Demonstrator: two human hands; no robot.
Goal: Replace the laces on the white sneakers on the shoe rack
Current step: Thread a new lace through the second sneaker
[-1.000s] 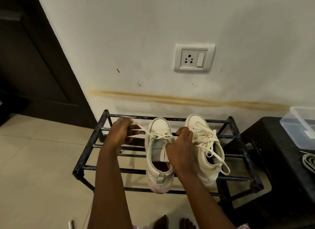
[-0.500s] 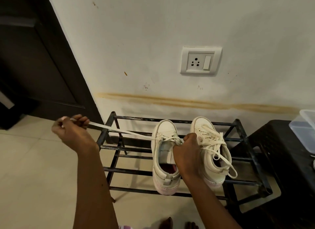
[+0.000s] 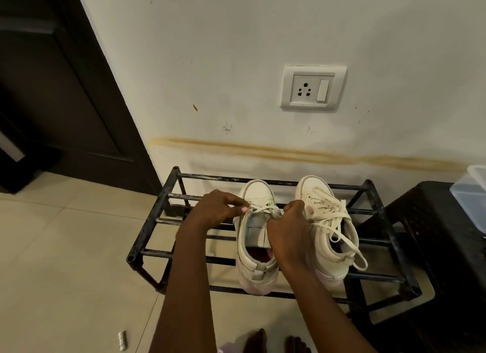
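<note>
Two white sneakers stand side by side on a black metal shoe rack, toes toward the wall. The left sneaker has most of its lace pulled out; only the rows near the toe stay threaded. My left hand pinches its cream lace at the left eyelets. My right hand grips the right side of the same sneaker by the upper eyelets and hides that edge. The right sneaker is fully laced, with loose ends hanging over its side.
A dark door stands at the left. A wall socket is above the rack. A dark stool with a clear plastic box sits at the right. A small white object lies on the tiled floor.
My left hand, which had drawn the lace far out to the left, has come back to the left sneaker's eyelets. My right hand has stayed on the sneaker.
</note>
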